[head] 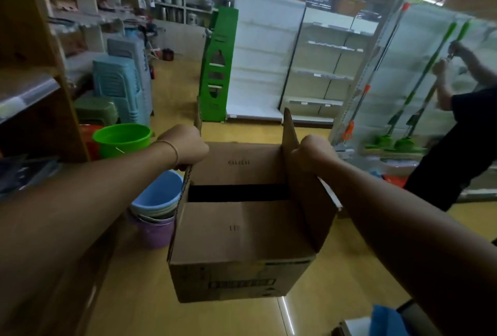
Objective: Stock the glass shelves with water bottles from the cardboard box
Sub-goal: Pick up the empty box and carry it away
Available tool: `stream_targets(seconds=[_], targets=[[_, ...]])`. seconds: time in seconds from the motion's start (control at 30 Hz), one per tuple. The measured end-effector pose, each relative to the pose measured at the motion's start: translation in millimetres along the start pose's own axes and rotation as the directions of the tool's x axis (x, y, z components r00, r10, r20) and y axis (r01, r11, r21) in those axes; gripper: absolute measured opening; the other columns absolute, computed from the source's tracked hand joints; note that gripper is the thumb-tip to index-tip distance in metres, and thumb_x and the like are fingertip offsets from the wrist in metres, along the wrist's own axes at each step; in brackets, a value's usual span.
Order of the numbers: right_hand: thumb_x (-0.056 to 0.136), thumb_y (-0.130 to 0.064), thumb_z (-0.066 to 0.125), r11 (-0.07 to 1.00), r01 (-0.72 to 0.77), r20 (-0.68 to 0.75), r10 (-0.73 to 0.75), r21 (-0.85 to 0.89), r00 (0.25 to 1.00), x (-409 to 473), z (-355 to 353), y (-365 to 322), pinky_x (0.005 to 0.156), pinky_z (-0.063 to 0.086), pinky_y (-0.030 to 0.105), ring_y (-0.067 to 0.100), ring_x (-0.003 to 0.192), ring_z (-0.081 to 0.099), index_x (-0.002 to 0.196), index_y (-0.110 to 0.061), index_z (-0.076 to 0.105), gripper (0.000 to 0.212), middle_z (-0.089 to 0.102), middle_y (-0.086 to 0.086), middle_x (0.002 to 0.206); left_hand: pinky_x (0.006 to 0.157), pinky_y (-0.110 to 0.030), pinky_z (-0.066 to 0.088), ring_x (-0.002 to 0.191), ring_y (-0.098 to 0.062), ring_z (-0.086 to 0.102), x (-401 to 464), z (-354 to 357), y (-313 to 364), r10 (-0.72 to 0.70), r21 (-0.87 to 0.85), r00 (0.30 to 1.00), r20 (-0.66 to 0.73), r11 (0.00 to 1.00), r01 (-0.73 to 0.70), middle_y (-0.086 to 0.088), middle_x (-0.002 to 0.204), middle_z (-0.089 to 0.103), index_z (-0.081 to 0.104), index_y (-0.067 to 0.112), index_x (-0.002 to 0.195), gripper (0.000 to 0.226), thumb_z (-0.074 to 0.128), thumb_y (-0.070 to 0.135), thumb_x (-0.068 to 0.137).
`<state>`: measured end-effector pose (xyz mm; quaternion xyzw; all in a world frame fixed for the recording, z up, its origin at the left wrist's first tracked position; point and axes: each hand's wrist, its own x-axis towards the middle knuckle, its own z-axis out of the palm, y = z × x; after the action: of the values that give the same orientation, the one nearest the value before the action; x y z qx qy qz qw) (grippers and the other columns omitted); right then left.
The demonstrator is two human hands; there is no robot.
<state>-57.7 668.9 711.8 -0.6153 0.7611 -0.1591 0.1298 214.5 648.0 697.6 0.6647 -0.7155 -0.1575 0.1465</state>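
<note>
The box point(242, 228) is showing as plain brown cardboard, matt and slightly fibrous, with corrugated edges at its raised flaps and a printed panel on the near side. At nine o'clock the green bucket point(122, 139) is looking like smooth, glossy plastic; the blue bucket point(158, 193) and purple bucket point(156, 233) nested below it are looking plastic too, duller. The floor point(174, 88) is gleaming yellow, smooth and reflecting a light strip at six o'clock. At ten o'clock the stools point(118, 85) are appearing as ribbed plastic. The rack point(24, 40) at nine o'clock is reading as wood. At two o'clock the mops point(427, 69) are showing glossy green handles.
</note>
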Motion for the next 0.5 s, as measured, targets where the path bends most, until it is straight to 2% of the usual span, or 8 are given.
stream_targets(seconds=[0.1,0.23,0.43,0.5], targets=[[0.094,-0.021,0.060,1.000,-0.004,-0.068,0.004,0.003,0.998,42.8,-7.6,-7.3,0.061,0.049,0.029,0.018,0.074,0.061,0.078,-0.013,0.056,0.018,0.062,0.006,0.085,0.051,-0.034,0.050,0.043,-0.027,0.054,42.3,-7.4,6.6,0.029,-0.020,0.998,-0.048,0.999,-0.030,-0.015,0.048,0.056,0.054,0.005,0.054,0.029,0.048,0.012,0.081],[0.094,-0.017,0.059,0.999,0.024,-0.119,-0.022,0.021,0.993,104.1,-4.3,-14.3,0.052,0.039,0.024,0.013,0.067,0.056,0.073,-0.015,0.052,0.022,0.057,0.003,0.078,0.051,-0.033,0.050,0.042,-0.027,0.055,102.2,-8.5,12.0,0.037,-0.018,0.996,-0.086,0.999,-0.039,-0.014,0.049,0.057,0.054,0.006,0.055,0.027,0.047,0.013,0.080],[0.092,-0.022,0.061,0.999,0.036,-0.091,-0.034,0.024,0.995,225.5,26.1,-2.5,0.048,0.038,0.025,0.014,0.064,0.057,0.071,-0.012,0.055,0.023,0.058,0.003,0.076,0.050,-0.031,0.048,0.046,-0.026,0.057,207.6,27.9,10.3,-0.036,-0.003,0.994,-0.100,0.999,0.036,-0.011,0.051,0.057,0.057,0.007,0.058,0.025,0.048,0.014,0.080],[0.092,-0.023,0.061,0.998,0.036,-0.045,-0.034,0.057,0.998,277.8,41.4,4.2,0.052,0.043,0.027,0.016,0.067,0.060,0.076,-0.012,0.059,0.020,0.064,0.006,0.082,0.049,-0.031,0.049,0.045,-0.026,0.058,250.7,41.3,8.0,-0.073,-0.003,0.993,-0.095,0.997,0.073,-0.012,0.050,0.058,0.059,0.006,0.059,0.025,0.048,0.015,0.080]])
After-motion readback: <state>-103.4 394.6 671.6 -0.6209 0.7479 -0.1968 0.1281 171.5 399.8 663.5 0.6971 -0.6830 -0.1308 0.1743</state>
